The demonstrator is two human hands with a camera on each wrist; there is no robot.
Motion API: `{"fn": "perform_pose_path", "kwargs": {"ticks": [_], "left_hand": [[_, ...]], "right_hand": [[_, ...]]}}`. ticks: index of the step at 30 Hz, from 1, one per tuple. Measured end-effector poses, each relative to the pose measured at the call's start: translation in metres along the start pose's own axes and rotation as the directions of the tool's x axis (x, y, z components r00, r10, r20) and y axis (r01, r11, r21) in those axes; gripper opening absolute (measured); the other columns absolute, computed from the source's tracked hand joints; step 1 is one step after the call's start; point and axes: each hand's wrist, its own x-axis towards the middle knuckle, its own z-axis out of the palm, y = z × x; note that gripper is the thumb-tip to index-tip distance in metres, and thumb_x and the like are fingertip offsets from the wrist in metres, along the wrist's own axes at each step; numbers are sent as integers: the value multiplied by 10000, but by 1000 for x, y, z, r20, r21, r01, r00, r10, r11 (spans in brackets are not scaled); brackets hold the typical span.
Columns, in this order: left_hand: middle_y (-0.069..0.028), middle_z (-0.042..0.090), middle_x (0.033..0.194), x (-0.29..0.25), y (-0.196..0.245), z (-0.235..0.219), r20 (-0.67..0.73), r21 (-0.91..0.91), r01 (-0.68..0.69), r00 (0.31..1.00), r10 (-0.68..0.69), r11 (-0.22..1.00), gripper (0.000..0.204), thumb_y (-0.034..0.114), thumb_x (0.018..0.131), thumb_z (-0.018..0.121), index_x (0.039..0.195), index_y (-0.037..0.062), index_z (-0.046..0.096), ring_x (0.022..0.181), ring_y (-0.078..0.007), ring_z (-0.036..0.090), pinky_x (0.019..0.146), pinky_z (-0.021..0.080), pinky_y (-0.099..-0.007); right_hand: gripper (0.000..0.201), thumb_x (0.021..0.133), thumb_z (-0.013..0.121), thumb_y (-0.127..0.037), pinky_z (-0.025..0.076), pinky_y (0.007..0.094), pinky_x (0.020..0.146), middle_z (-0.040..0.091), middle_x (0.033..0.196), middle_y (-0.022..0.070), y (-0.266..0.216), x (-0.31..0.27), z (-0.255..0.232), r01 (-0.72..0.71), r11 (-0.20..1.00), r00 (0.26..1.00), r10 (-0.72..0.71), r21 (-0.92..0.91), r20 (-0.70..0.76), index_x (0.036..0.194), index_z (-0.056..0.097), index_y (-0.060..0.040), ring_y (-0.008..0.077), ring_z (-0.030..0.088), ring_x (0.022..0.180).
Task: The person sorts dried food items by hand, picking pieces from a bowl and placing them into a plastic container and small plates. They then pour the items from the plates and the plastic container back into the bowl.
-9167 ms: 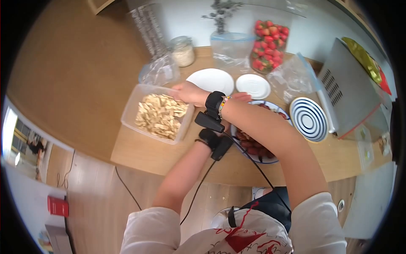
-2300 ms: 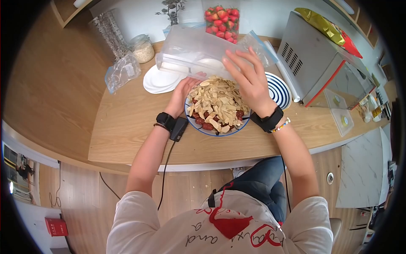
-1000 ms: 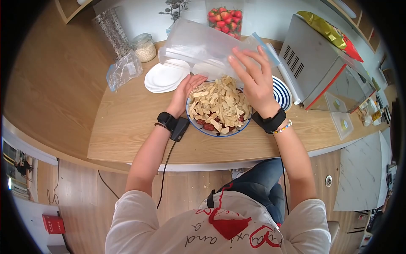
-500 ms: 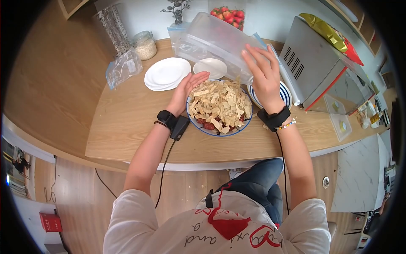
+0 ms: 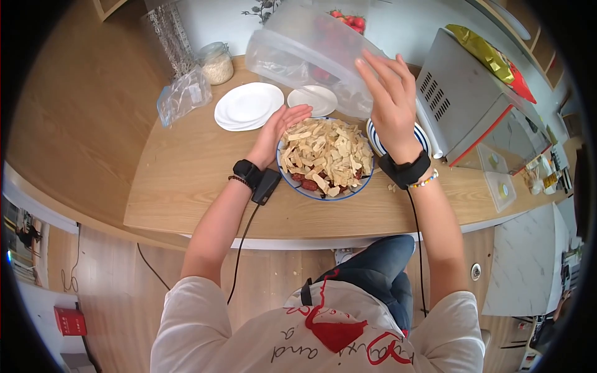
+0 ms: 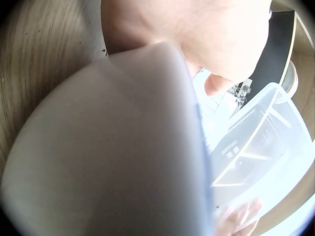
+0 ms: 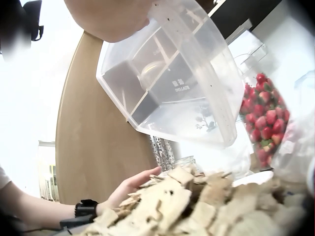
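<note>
My right hand [image 5: 393, 102] holds a translucent plastic container [image 5: 311, 50] by its side, raised and tipped behind the bowl. A few small specks stick to the container's inside in the right wrist view. The blue-rimmed bowl [image 5: 336, 198] holds a heap of dried beige slices [image 5: 326, 149], with wrinkled red dates [image 5: 309, 185] showing under its front edge. My left hand [image 5: 273, 133] rests at the bowl's left side, fingers straight along the rim. In the left wrist view the bowl's pale outer wall [image 6: 108, 147] fills much of the picture, next to the left palm [image 6: 192, 34].
White plates [image 5: 242, 112] and a small white dish [image 5: 314, 98] stand behind the bowl. A striped bowl [image 5: 423, 140] sits under the right forearm. A grey microwave [image 5: 460, 93] stands right, a jar [image 5: 216, 64] back left, bagged strawberries [image 7: 266, 118] behind. Crumbs [image 5: 391, 187] lie on the table.
The container stood at left with the slices in it; the slices are now heaped over the dates. Lately the right hand has drawn the container up and back from the bowl; the left hand stays.
</note>
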Motion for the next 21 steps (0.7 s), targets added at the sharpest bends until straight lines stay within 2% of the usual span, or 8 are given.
{"fn": "perform_pose_path", "kwargs": {"ticks": [5, 8, 9, 12, 15, 17, 20, 21], "left_hand": [[-185, 361, 1401, 4, -9, -13, -73, -72, 21, 997, -26, 997, 561, 354, 980, 271, 1339, -75, 315, 1311, -236, 343, 1103, 254, -342], [-186, 362, 1398, 1, -7, -12, 40, 16, -67, 997, 66, 998, 545, 333, 977, 289, 1338, -75, 310, 1308, -235, 348, 1093, 274, -341], [-180, 380, 1384, 0, -7, -11, 41, -40, -47, 998, 49, 998, 530, 326, 979, 275, 1337, -62, 322, 1299, -221, 358, 1090, 280, -330], [-153, 407, 1366, -14, -5, 1, -270, -38, 27, 962, -36, 999, 475, 297, 987, 286, 1327, -27, 354, 1266, -210, 390, 1065, 304, -327], [-147, 353, 1409, 15, -60, -83, 27, 33, -144, 989, 143, 989, 428, 231, 976, 291, 1342, 18, 356, 1300, -198, 348, 1074, 279, -321], [-155, 330, 1425, 14, -37, -68, 303, 672, -424, 906, 297, 608, 443, 275, 979, 280, 1366, 68, 338, 1324, -222, 318, 1102, 229, -353], [-178, 331, 1420, 24, -31, -60, 440, -127, -300, 837, 325, 945, 489, 344, 986, 277, 1360, 36, 344, 1330, -261, 314, 1109, 220, -375], [-195, 351, 1401, 16, -17, -36, 68, 20, -65, 996, 63, 998, 530, 355, 988, 276, 1348, -32, 323, 1321, -267, 330, 1107, 230, -380]], "right_hand": [[517, 655, 519, 99, 427, 368, 909, 590, 1140, 130, -7, 36, 40, -306, 913, 949, 314, 270, 12, 1134, 618, -67, 284, 554, 997], [448, 646, 542, 50, 469, 353, 806, 628, 981, 185, -15, 39, 97, -655, 519, 745, 567, 549, 351, 1078, 632, -27, 308, 604, 887], [410, 643, 548, 27, 487, 363, 755, 640, 904, 194, -23, 33, 123, -763, 291, 619, 589, 578, 520, 1041, 638, -6, 323, 622, 827], [177, 700, 534, -21, 448, 339, 616, 603, 752, 88, -49, 3, 196, -778, 438, 602, 321, 449, 731, 842, 637, 6, 238, 560, 700], [125, 755, 506, -47, 392, 312, 582, 564, 734, 39, -114, 22, 218, -865, -191, 392, 322, 465, 862, 812, 591, 25, 168, 499, 661], [148, 759, 498, -47, 400, 327, 590, 567, 751, 52, -149, 27, 233, -932, -192, 229, 346, 308, 910, 844, 596, 25, 183, 504, 666], [197, 790, 480, -71, 429, 351, 639, 592, 825, 96, -175, 26, 240, -993, 51, 113, 171, 106, 979, 910, 601, 28, 204, 527, 724], [208, 791, 476, -74, 437, 354, 648, 601, 840, 110, -186, 23, 241, -994, -1, 110, 203, 113, 973, 921, 603, 27, 213, 543, 743]]}}
